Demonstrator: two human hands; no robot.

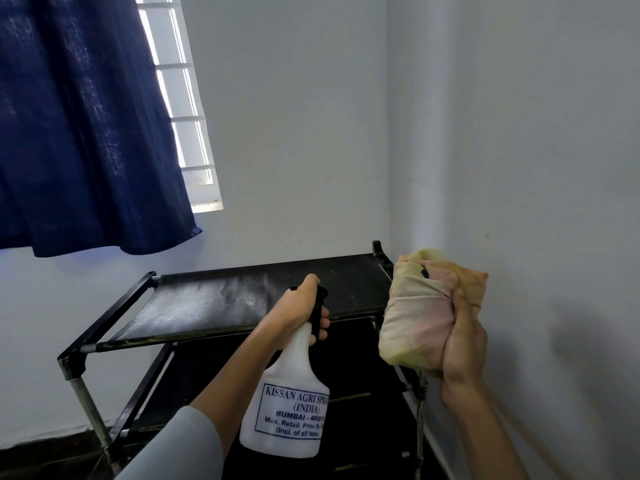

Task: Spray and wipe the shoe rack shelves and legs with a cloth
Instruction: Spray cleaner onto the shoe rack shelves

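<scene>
Above the shoe rack (242, 299) top shelf, left hand (298, 313) grips spray bottle (287, 403); right hand (462, 344) clutches bunched cloth (422, 306).

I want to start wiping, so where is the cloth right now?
In the head view, the cloth is bunched in the right hand, low on the right near the wall corner, above the shoe rack's right end.
</scene>
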